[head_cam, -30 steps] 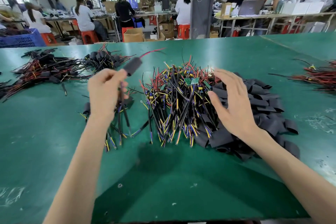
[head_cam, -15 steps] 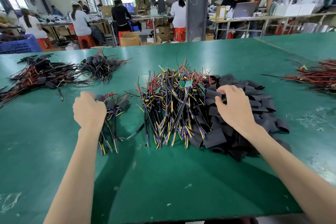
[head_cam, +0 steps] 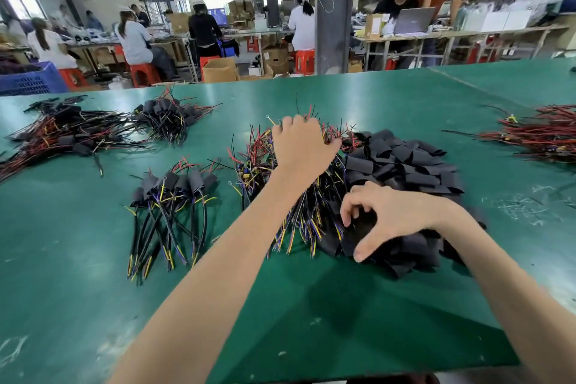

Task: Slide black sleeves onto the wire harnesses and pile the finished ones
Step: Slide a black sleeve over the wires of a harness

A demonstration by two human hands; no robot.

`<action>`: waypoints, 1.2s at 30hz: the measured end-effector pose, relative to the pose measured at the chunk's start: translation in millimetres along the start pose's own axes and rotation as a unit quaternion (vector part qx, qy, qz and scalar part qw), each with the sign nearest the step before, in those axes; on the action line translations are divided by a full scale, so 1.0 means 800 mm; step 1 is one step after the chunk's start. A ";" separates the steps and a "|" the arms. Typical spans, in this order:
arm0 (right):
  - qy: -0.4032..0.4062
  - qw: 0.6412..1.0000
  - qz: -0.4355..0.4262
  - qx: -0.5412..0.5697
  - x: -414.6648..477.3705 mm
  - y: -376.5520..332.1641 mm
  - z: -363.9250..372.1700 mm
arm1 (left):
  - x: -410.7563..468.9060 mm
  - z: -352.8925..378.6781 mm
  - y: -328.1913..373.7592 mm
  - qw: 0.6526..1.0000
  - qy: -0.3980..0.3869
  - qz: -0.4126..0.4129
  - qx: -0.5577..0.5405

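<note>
A heap of bare wire harnesses [head_cam: 258, 165] lies mid-table, with a heap of flat black sleeves [head_cam: 405, 162] touching its right side. My left hand [head_cam: 300, 145] reaches over the far part of the harness heap, fingers curled into the red and black wires. My right hand [head_cam: 383, 215] sits at the near edge of the sleeve heap and pinches a black sleeve [head_cam: 352, 240] between thumb and fingers. A small pile of sleeved harnesses [head_cam: 174, 193] lies to the left of the heap.
Two larger piles of sleeved harnesses [head_cam: 71, 131] [head_cam: 170, 117] lie at the far left of the green table [head_cam: 78, 290]. A bundle of red wires [head_cam: 542, 134] lies at the right edge. People work at benches behind the table.
My left hand left the small sleeved pile and moved right onto the harness heap. My right hand drew back toward me from the top of the sleeve heap to its near edge.
</note>
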State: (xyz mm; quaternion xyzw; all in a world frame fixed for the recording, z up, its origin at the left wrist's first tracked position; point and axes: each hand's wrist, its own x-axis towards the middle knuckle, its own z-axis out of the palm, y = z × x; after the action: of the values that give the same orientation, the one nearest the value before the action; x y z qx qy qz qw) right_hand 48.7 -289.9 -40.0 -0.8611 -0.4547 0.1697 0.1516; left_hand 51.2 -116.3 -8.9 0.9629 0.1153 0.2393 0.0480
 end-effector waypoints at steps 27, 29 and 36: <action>0.174 0.974 0.145 0.010 0.032 0.007 0.015 | -0.025 -0.117 -0.071 0.968 0.187 0.116 -0.122; 0.173 0.973 0.151 -0.007 0.032 0.005 0.017 | -0.045 -0.080 -0.085 0.971 0.174 0.159 -0.039; 0.284 0.953 0.096 -0.040 0.032 0.001 0.020 | -0.093 0.003 -0.132 0.974 0.158 0.160 0.024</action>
State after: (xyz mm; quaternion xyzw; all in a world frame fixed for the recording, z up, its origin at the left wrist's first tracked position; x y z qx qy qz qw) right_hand 56.1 -267.0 -58.7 -0.9188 -0.3142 -0.0866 0.2226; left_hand -32.5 -32.3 -59.8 0.9197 -0.0281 0.3903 -0.0329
